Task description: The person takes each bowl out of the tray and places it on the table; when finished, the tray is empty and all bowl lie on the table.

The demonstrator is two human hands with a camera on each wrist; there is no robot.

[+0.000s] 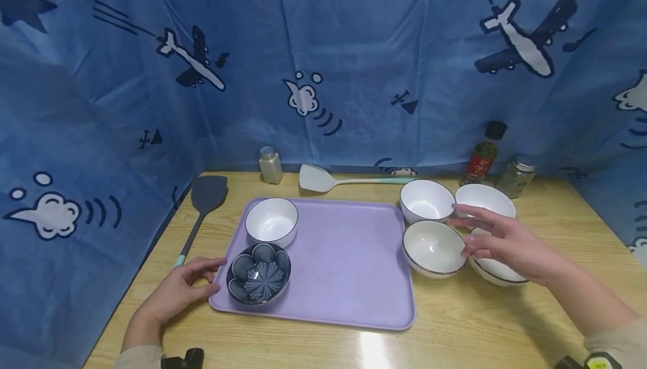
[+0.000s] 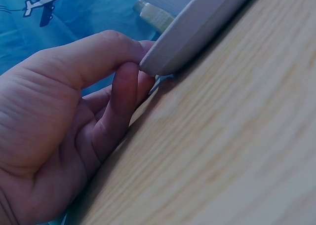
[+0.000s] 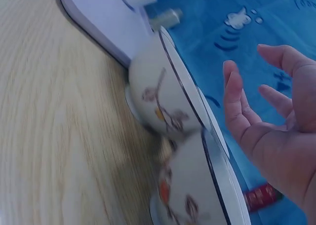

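Observation:
A lilac tray (image 1: 349,256) lies on the wooden table, carrying a white bowl (image 1: 271,221) and a dark blue patterned bowl (image 1: 258,273) at its left end. My left hand (image 1: 182,287) is at the tray's near-left rim. In the left wrist view its fingers (image 2: 123,96) pinch the rim of the tray (image 2: 197,27). My right hand (image 1: 505,242) hovers with spread fingers over several white bowls to the right of the tray, nearest the front ones (image 1: 433,247) (image 1: 497,272). The right wrist view shows the open right hand (image 3: 276,131) above two flower-painted bowls (image 3: 168,96) (image 3: 197,190), not touching them.
A grey spatula (image 1: 204,200) lies left of the tray and a pale one (image 1: 323,179) behind it. A shaker (image 1: 270,164), a red-labelled bottle (image 1: 482,158) and a jar (image 1: 515,175) stand along the back. Blue aeroplane-print cloth (image 1: 354,49) walls in the table.

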